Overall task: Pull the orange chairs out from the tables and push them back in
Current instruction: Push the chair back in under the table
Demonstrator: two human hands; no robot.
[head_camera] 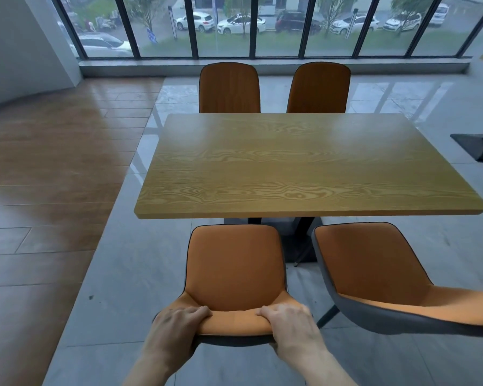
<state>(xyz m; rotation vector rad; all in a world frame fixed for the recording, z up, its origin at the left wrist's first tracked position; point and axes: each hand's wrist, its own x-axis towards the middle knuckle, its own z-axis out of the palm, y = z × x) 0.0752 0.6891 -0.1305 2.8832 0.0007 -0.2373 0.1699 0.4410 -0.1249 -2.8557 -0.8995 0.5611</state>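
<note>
Both hands were closed over the top edge of the backrest of the near orange upholstered chair with a dark grey shell (234, 277). The left hand (179, 323) gripped the left end of that edge, fingers (198, 312) curled over the front face and the thumb hidden behind. The right hand (290, 320) gripped the right end in the same manner, fingers (268, 312) bent over the padding. The two hands were apart, with a bare strip of orange padding between them.

The chair stood on the grey tiled floor (140, 274), its seat facing the rectangular wood-grain table (304, 168). The front of the seat lay just short of the table's near edge, not under it.

A second orange chair with a grey shell (374, 266) stood just beside it on the right, angled and also clear of the table. Two further orange chairs (229, 89) were at the far side, their backrests rising above the tabletop. Beyond them ran a wall of dark-framed windows (251, 26). A brown wood-look floor strip (53, 162) lay to the left.
</note>
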